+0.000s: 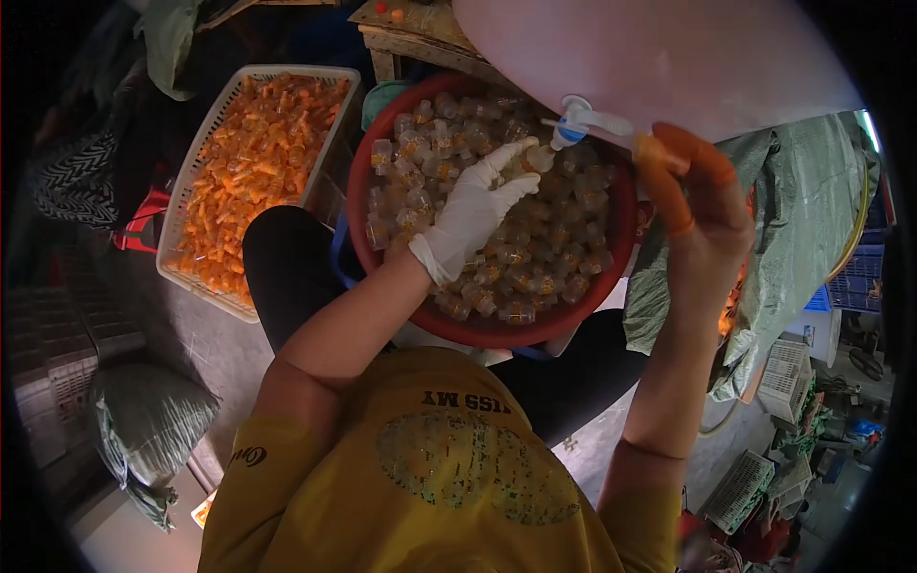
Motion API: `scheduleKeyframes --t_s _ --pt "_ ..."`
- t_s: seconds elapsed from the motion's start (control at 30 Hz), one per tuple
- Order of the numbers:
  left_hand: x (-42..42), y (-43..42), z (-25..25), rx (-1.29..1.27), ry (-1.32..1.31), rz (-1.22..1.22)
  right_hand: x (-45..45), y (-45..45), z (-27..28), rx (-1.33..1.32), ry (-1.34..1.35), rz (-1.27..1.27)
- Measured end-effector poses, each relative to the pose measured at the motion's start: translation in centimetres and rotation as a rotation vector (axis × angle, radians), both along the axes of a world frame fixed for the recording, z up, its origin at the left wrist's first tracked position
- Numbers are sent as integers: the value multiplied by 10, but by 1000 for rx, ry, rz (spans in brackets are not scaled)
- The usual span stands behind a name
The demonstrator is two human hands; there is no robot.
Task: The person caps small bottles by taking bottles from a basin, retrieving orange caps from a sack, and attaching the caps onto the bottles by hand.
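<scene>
My left hand, in a white glove, pinches a small clear plastic bottle between thumb and fingers. The bottle is just below a white tap with a blue collar, which sticks out of a large pale, rounded container. To the right of the tap's lever, my right hand wears orange finger covers and pinches a small orange plastic piece, partly hidden by the fingers. Under my left hand, a round red tub holds many small clear bottles with orange print.
A cream basket full of orange pieces stands to the left. A wooden stand is behind the tub. Green woven sacking lies on the right, near stacked crates. A tied sack sits at lower left.
</scene>
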State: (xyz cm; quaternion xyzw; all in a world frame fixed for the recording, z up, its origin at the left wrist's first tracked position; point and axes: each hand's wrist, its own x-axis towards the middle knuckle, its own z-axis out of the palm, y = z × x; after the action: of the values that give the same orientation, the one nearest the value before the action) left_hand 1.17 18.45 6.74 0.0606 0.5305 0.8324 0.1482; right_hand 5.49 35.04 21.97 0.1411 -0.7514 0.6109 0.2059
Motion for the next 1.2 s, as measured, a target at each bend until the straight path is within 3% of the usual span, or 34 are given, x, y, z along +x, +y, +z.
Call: scheduleKeyframes --t_s 0.13,0.23,0.47,0.77,0.97,1.1,1.2 --pt "4 2 5 -8 65 71 -38 -20 -5 33 51 65" --pt "1 1 7 92 26 45 -48 -27 -35 56 -156 32" --pt "-1 5 0 130 17 38 -50 -23 -39 -295 -216 53" --pt "-1 4 5 114 -40 38 -50 -24 -44 -280 -258 41" --pt "0 7 9 -17 0 80 -27 -27 -26 -276 -9 71" --pt "8 0 -9 -271 27 77 -2 -1 -37 464 -118 132" --pt "22 -20 16 -338 -110 -4 3 38 -69 800 55 -91"
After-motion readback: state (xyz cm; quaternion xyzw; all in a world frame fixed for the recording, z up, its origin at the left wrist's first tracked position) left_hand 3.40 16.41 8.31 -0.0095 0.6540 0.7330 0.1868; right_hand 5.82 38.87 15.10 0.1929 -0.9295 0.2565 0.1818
